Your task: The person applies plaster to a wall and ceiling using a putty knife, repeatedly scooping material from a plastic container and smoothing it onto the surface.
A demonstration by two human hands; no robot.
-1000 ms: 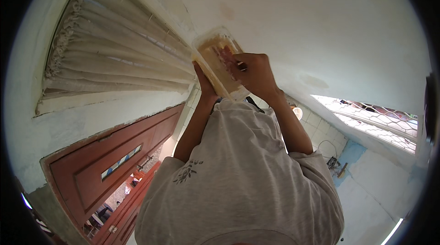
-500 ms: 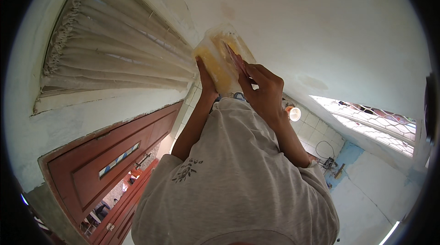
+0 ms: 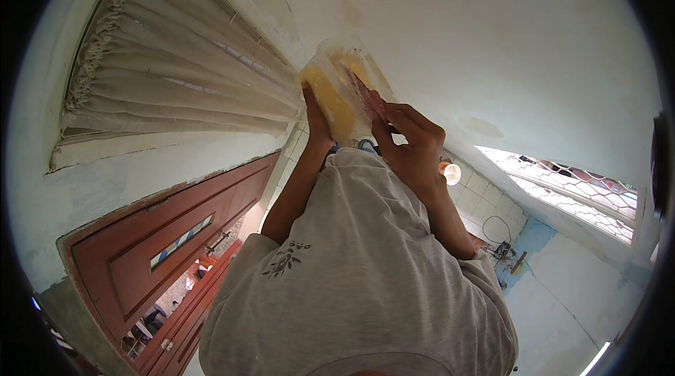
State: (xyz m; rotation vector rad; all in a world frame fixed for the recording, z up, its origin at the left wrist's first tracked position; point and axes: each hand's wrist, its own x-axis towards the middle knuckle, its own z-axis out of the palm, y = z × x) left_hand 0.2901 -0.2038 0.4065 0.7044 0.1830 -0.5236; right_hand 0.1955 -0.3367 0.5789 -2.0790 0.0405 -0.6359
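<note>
1 tub [image 3: 325,98], clear with yellowish contents, held at its left wall by my left hand [image 3: 318,121]. 1 flat red piece [image 3: 365,97], pinched in my right hand [image 3: 416,147], slanting at the tub's opening; contact unclear. Right of and below the tub: 1 cup [image 3: 451,174]; left: 1 curtain [image 3: 176,77].

The grey T-shirt [image 3: 380,256] carries a dark printed emblem [image 3: 283,262] of leaf-like strokes on its left chest, near the left sleeve's edge. A short row of dark capital letters [image 3: 301,246] stands just beside it, toward the shirt's hem, small and slanted in this view.
</note>
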